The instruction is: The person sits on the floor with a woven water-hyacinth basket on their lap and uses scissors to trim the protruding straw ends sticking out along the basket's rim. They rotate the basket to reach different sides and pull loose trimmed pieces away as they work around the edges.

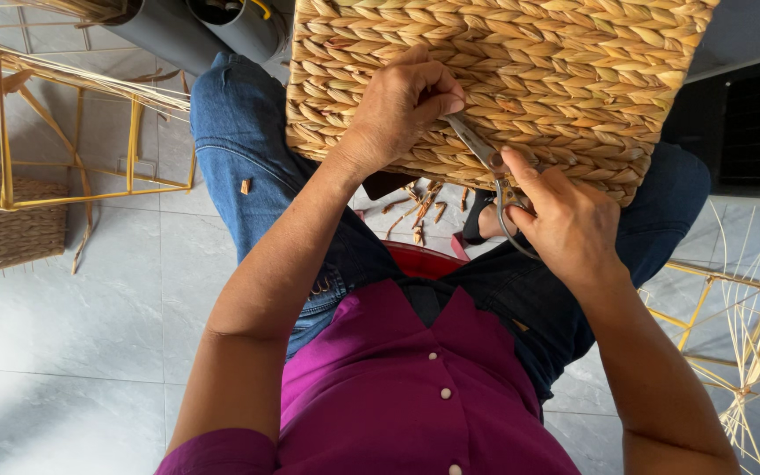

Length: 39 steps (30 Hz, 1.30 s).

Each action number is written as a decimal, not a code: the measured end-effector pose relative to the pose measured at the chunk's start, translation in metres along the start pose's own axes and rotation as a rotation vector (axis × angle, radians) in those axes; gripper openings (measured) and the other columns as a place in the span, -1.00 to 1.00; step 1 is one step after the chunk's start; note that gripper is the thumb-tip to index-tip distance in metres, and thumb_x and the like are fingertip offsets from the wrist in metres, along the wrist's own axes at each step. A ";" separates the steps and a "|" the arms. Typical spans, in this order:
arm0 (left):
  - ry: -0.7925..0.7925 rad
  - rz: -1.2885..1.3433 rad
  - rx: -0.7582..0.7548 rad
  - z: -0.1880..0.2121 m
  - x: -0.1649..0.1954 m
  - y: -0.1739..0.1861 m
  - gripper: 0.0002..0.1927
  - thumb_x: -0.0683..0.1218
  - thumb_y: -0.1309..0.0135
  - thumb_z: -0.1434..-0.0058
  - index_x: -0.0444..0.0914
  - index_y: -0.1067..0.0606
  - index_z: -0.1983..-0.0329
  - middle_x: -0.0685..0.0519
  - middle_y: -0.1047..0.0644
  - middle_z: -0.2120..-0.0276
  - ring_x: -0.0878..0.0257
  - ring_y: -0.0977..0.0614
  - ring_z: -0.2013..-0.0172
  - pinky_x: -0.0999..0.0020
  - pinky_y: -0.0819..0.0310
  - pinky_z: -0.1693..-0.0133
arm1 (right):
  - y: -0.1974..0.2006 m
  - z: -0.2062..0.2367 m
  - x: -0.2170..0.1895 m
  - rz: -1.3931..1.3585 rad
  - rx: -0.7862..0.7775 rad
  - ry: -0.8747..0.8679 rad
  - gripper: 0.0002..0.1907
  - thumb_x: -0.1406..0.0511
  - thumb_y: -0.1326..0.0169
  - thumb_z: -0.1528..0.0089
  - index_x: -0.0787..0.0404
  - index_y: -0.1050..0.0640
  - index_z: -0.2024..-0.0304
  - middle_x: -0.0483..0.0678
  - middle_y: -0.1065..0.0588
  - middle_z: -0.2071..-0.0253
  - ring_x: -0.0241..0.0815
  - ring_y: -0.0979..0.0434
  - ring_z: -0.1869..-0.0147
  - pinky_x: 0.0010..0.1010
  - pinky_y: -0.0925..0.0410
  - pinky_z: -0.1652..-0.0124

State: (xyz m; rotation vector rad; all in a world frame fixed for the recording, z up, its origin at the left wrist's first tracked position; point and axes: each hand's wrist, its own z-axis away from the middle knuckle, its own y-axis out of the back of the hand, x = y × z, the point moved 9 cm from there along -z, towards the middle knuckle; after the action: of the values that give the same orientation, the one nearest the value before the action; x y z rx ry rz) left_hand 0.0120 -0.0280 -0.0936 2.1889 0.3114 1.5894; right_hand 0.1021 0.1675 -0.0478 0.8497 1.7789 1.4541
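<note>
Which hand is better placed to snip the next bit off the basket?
The right hand, probably: it holds the scissors, blades at the woven basket. The left hand only pinches the weave.

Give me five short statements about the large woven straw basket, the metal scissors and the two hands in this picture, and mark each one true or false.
1. The large woven straw basket rests on the person's knees in blue jeans. True.
2. The right hand holds the metal scissors. True.
3. The left hand lies flat on the grey tiled floor. False: it presses against the basket's side, next to the scissor blades.
4. The person wears a green shirt. False: the shirt is magenta with small buttons.
5. Short cut pieces of straw lie on the floor between the legs. True.
</note>
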 end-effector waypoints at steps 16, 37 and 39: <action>-0.219 -0.138 0.037 0.029 0.059 0.009 -0.79 -0.18 -0.21 -0.21 -0.23 -0.54 0.08 0.02 -0.60 0.24 0.21 -0.67 0.27 0.36 -0.62 0.18 | 0.019 0.071 0.043 -0.456 0.093 -0.409 -0.28 0.33 -0.45 -0.18 0.23 -0.50 -0.37 -0.04 -0.54 0.22 -0.32 -0.48 0.29 -0.49 -0.39 0.26; 0.074 0.094 -0.163 0.011 0.002 -0.015 -0.90 -0.10 -0.28 -0.28 -0.22 -0.63 0.22 0.15 -0.54 0.37 0.42 -0.61 0.38 0.47 -0.55 0.35 | -0.001 0.025 -0.003 -0.007 0.034 -0.080 -0.19 0.23 -0.43 -0.01 -0.13 -0.53 -0.34 -0.14 -0.46 0.39 -0.14 -0.49 0.43 -0.31 -0.37 0.38; 0.045 0.086 -0.149 0.012 0.003 -0.015 -0.90 -0.11 -0.27 -0.29 -0.23 -0.63 0.22 0.14 -0.53 0.36 0.42 -0.60 0.39 0.47 -0.53 0.35 | -0.006 0.024 -0.003 -0.045 0.017 -0.091 -0.18 0.23 -0.43 0.00 -0.11 -0.53 -0.34 -0.13 -0.46 0.41 -0.16 -0.50 0.46 -0.32 -0.36 0.41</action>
State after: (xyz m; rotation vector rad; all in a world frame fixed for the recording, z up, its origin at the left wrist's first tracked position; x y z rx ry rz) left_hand 0.0249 -0.0157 -0.1013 2.0808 0.1083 1.6534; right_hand 0.1236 0.1773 -0.0567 0.8656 1.7346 1.3521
